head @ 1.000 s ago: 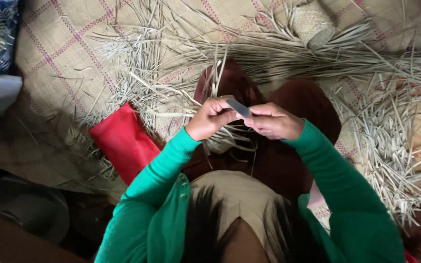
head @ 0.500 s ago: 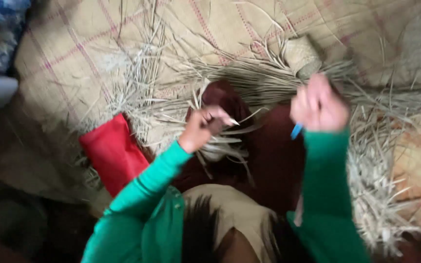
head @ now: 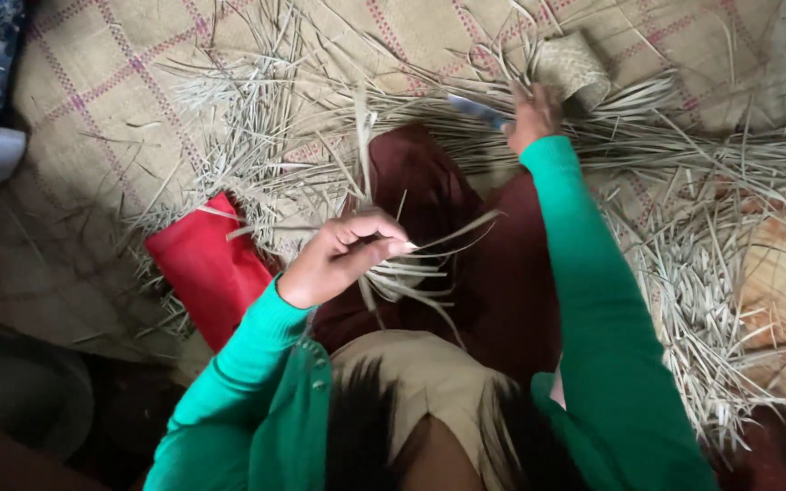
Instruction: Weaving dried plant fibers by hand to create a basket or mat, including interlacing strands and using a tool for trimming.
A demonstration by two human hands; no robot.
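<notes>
The left hand (head: 338,259) pinched a bundle of pale dried straw strips (head: 420,264) over the lap. The right hand (head: 531,114) reached out, gripping a small blue-handled blade (head: 475,109) beside a rolled woven straw band (head: 575,65). The brittle strips could snap if bent sharply, I judged. No labelled packages showed; a red cloth pouch (head: 206,268) lay on the woven mat (head: 93,118).

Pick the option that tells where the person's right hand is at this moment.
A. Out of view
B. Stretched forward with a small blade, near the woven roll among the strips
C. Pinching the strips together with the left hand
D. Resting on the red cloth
B: the right hand is stretched forward holding a small blade beside the woven roll, while the left hand alone pinches the pale strips.
</notes>
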